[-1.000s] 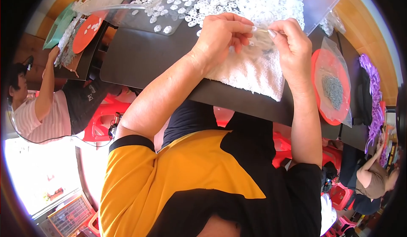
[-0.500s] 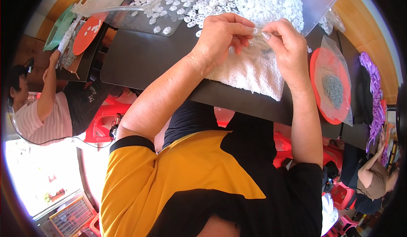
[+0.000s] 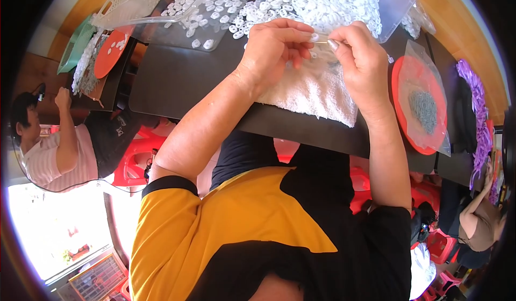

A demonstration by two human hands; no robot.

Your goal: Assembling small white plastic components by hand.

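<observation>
Above a white towel point(image 3: 322, 99) on the dark table, my two hands are close together. My left hand point(image 3: 271, 48) pinches a small white piece point(image 3: 314, 37) between thumb and fingers; its shape is mostly covered. From it a thin, pale yellowish strip point(image 3: 321, 42) runs across to my right hand point(image 3: 359, 56), whose thumb and forefinger are closed on its other end. Just beyond my hands lies a heap of small white oval plastic pieces point(image 3: 322, 2), partly inside a clear plastic bin point(image 3: 404, 5).
Left of the heap, a clear tray point(image 3: 215, 41) holds more white pieces. At right, an orange-red plate point(image 3: 400, 104) carries a plastic sheet and small grey metal parts point(image 3: 423, 110). Purple ribbons point(image 3: 478, 112) hang farther right. Other people sit at both sides.
Both hands have shifted slightly left, with a little more of the thin strip showing between them. At the left, the other person's arm has moved lower, away from the grey and white things.
</observation>
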